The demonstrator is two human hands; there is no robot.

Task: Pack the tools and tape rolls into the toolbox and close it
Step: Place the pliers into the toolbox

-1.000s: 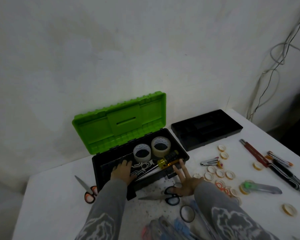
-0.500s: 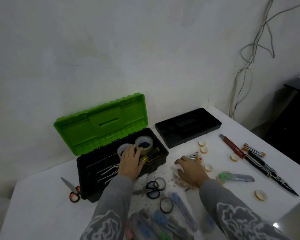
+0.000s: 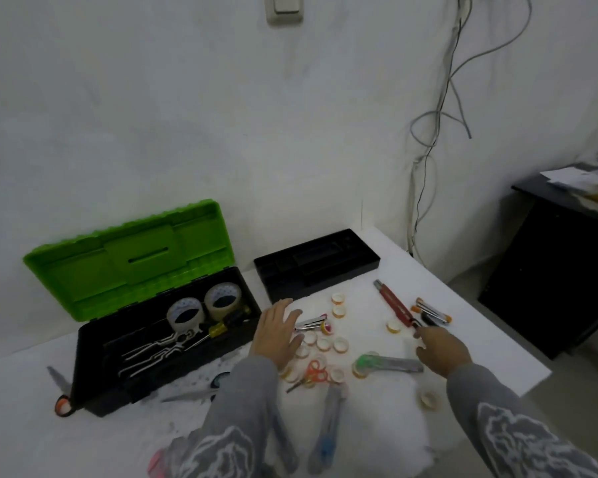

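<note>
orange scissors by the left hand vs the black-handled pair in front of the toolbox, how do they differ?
The orange scissors look smaller than the black-handled scissors. Their loops are bright orange, the other pair's dark. The orange pair lies among the small tape rolls beside the left hand; the black-handled pair lies nearer the toolbox, partly behind the left sleeve. Both lie flat on the table, unpacked.

Both grey-sleeved arms reach forward right of the toolbox (image 3: 166, 343): left hand (image 3: 277, 334) flat, fingers spread; right hand (image 3: 442, 348) extended farther right.

Toolbox (image 3: 159, 343) at the counter's (image 3: 463, 360) left holds two tape rolls (image 3: 201, 307); tray (image 3: 316, 267) far right of it; small rolls (image 3: 323, 343) near.
</note>
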